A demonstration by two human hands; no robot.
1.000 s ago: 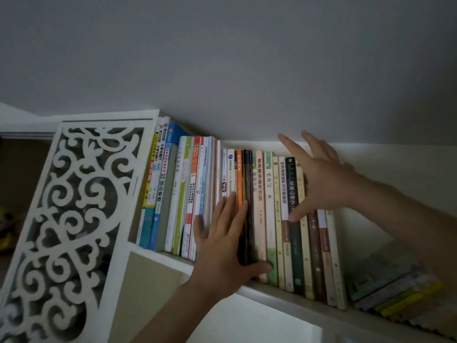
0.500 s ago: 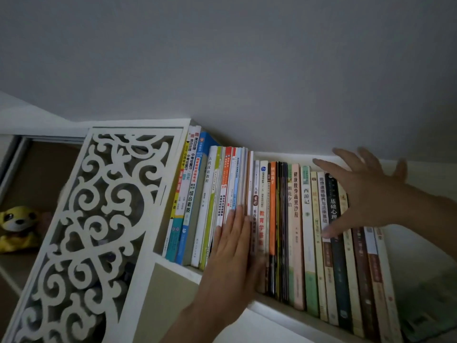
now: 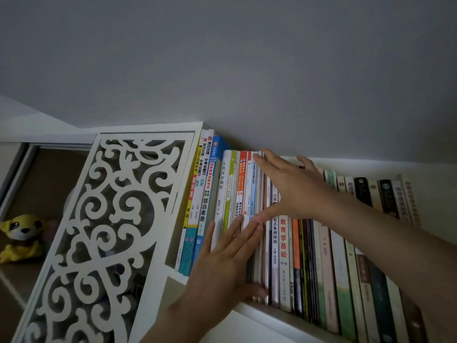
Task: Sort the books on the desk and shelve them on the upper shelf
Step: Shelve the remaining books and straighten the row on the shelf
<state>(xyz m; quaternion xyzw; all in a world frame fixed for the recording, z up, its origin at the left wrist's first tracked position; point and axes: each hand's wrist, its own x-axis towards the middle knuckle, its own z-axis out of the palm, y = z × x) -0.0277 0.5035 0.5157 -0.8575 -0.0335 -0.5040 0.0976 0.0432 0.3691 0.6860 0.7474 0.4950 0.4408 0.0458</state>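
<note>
A long row of upright books (image 3: 284, 241) fills the upper shelf (image 3: 249, 309), spines facing me. My left hand (image 3: 227, 261) lies flat, fingers apart, against the lower spines of the thin white, green and orange books near the left of the row. My right hand (image 3: 294, 186) is spread over the tops of the spines just to the right, its fingers reaching the top edge of the thin books and its thumb pointing down-left near my left fingertips. Neither hand grips a book. Darker, thicker books (image 3: 371, 280) continue to the right under my right forearm.
A white carved fretwork panel (image 3: 106, 231) forms the shelf's left end, with tall blue and yellow books (image 3: 200, 199) leaning against it. A yellow plush toy (image 3: 19, 233) sits on a lower surface at far left. The grey wall rises behind the shelf.
My right hand has moved left along the row, from the dark books to the thin ones beside my left hand. My left hand has shifted slightly left; the view has swung left.
</note>
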